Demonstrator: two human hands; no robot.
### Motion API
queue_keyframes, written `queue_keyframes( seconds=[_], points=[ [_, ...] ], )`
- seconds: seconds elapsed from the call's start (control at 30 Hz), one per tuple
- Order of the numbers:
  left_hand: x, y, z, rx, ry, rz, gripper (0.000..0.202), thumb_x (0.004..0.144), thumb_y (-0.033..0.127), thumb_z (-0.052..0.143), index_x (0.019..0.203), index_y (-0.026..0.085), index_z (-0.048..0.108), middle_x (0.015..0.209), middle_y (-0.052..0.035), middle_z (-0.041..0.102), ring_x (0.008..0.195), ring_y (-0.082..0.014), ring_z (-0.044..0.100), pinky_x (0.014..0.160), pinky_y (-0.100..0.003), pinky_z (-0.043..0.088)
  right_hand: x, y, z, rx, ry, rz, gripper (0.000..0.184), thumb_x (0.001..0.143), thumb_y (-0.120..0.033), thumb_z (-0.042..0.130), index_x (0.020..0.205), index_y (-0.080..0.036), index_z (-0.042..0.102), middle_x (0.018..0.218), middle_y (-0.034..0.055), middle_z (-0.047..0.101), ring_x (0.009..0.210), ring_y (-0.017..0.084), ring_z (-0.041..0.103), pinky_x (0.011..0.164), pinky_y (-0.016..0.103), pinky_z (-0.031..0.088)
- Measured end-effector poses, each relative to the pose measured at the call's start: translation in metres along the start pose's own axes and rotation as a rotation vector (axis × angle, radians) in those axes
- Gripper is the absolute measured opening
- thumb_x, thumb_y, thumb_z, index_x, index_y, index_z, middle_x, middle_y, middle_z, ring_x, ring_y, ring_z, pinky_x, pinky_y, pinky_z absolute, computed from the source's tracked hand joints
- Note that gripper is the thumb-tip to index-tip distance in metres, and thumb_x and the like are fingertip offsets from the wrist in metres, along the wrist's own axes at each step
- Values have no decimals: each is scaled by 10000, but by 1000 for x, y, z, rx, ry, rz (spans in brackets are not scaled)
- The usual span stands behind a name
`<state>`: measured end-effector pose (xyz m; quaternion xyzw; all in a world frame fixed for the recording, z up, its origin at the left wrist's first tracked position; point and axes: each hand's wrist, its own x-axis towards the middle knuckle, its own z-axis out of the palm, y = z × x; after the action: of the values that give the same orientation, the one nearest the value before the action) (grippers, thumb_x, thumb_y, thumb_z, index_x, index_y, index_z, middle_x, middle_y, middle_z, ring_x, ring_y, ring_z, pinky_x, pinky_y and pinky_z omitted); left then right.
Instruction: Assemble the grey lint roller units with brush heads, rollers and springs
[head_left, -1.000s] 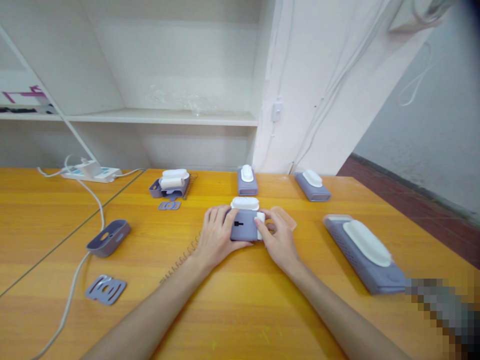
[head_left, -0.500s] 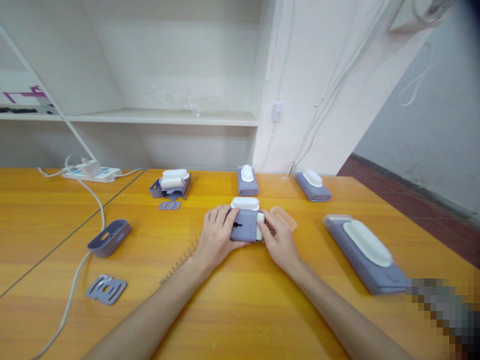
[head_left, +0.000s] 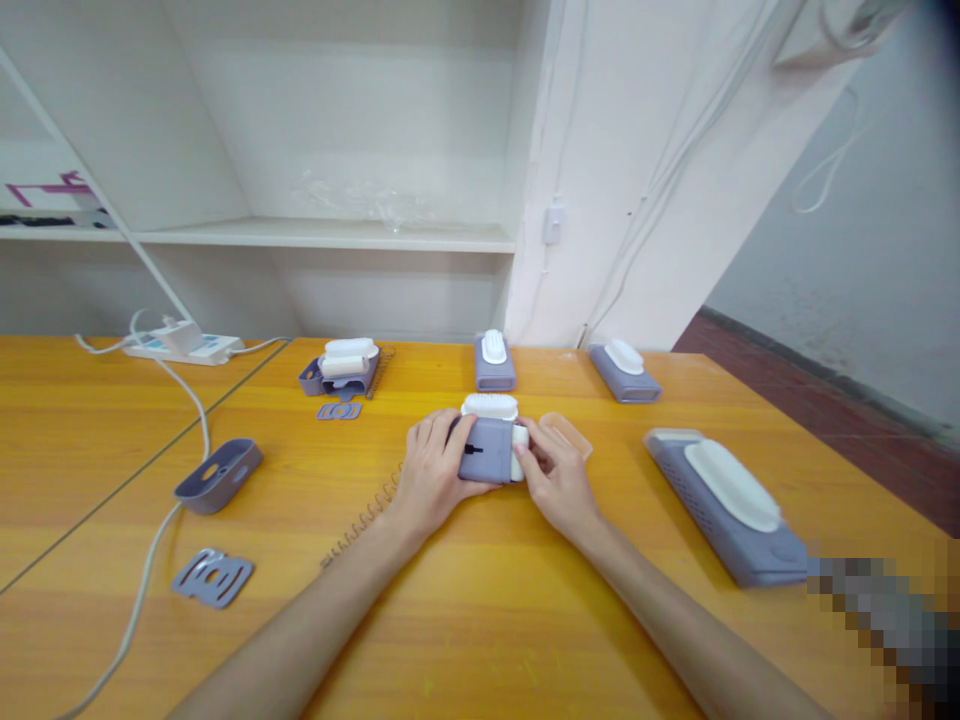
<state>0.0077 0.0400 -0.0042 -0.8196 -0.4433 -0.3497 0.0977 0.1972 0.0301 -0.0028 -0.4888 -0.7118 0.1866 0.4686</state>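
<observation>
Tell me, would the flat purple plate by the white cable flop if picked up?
Probably light: the flat purple plate looks thin and has cut-out slots. Likely stiff, not floppy: it looks like moulded plastic. Flat, so it shouldn't roll.

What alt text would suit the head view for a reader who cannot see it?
A left hand and a right hand hold a small purple case on an orange wooden table, the right touching a white piece at its end. Similar purple cases lie nearby.

There are five white-topped purple cases [head_left: 486, 455] [head_left: 495, 362] [head_left: 625, 372] [head_left: 727, 510] [head_left: 341, 370] (one held), one empty shell [head_left: 217, 475], two plates [head_left: 214, 578] [head_left: 339, 411] and two springs [head_left: 360, 520] [head_left: 382, 365].
</observation>
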Motion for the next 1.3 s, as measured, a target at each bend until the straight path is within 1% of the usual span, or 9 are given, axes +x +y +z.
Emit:
queue_keyframes(
  seconds=[0.27, 0.43, 0.57, 0.67, 0.73, 0.83, 0.97, 1.13, 1.3],
  points=[
    [0, -1, 0, -14, 6, 40, 769, 652, 563, 691, 1257, 150, 458, 1169, -161, 527, 1077, -313, 470, 912, -449, 380, -3, 3, 4, -43, -30, -9, 383, 926, -319, 408, 1252, -152, 519, 875, 76, 598, 864, 218, 547, 789, 366, 444],
    [1, 1, 0, -47, 43, 12, 763, 660, 586, 669, 1260, 163, 461, 1160, -152, 536, 1065, -302, 487, 932, -446, 384, -5, -1, 6, -45, -26, -43, 539, 889, -374, 493, 1378, -185, 371, 1119, 103, 583, 1035, 239, 531, 894, 393, 434],
    [2, 2, -1, -56, 75, -3, 754, 694, 592, 637, 1291, 175, 441, 1199, -151, 526, 1095, -297, 484, 945, -442, 379, -8, -6, 6, -118, 82, -80, 583, 874, -357, 513, 1402, -183, 336, 1053, 98, 591, 923, 222, 553, 817, 377, 463],
    [3, 1, -1, -41, 119, -55, 769, 682, 597, 646, 1286, 164, 447, 1176, -151, 535, 1074, -295, 491, 937, -442, 382, -12, -8, 5, -189, 138, -161, 480, 874, -323, 495, 1336, -202, 446, 1056, 96, 556, 883, 208, 542, 778, 367, 464],
    [2, -1, 0, -36, 128, -86, 789, 656, 617, 657, 1271, 163, 460, 1148, -146, 543, 1048, -294, 499, 918, -438, 390, -14, -7, 3, -256, 242, -178, 316, 890, -293, 445, 1146, -207, 608, 1080, 97, 534, 921, 215, 523, 801, 384, 444],
    [2, -2, 0, -50, 135, -110, 799, 631, 640, 661, 1258, 183, 469, 1132, -136, 545, 1031, -292, 507, 897, -432, 397, -10, -3, -2, -378, 407, -107, 294, 904, -273, 384, 913, -189, 666, 1075, 102, 529, 994, 243, 492, 875, 436, 383],
    [3, -3, 0, -62, 174, -147, 779, 633, 624, 673, 1255, 201, 469, 1131, -131, 539, 1034, -295, 505, 890, -436, 398, -3, 5, -7, -564, 454, 92, 288, 868, -315, 444, 1057, -176, 611, 1147, 135, 480, 1084, 294, 444, 899, 469, 346],
    [5, -5, 1, -40, 220, -221, 777, 653, 598, 675, 1268, 177, 454, 1158, -145, 520, 1056, -297, 493, 905, -440, 398, -3, 13, -5, -739, 321, 329, 572, 758, -295, 553, 1289, -126, 425, 1211, 201, 445, 1100, 372, 437, 872, 521, 348],
    [5, -6, 1, -16, 239, -252, 794, 645, 605, 676, 1271, 170, 455, 1163, -151, 518, 1068, -303, 487, 915, -450, 391, -5, 18, -5, -543, 220, 288, 556, 783, -210, 493, 1322, -158, 366, 1176, 170, 471, 1077, 320, 491, 880, 497, 387]
  ],
)
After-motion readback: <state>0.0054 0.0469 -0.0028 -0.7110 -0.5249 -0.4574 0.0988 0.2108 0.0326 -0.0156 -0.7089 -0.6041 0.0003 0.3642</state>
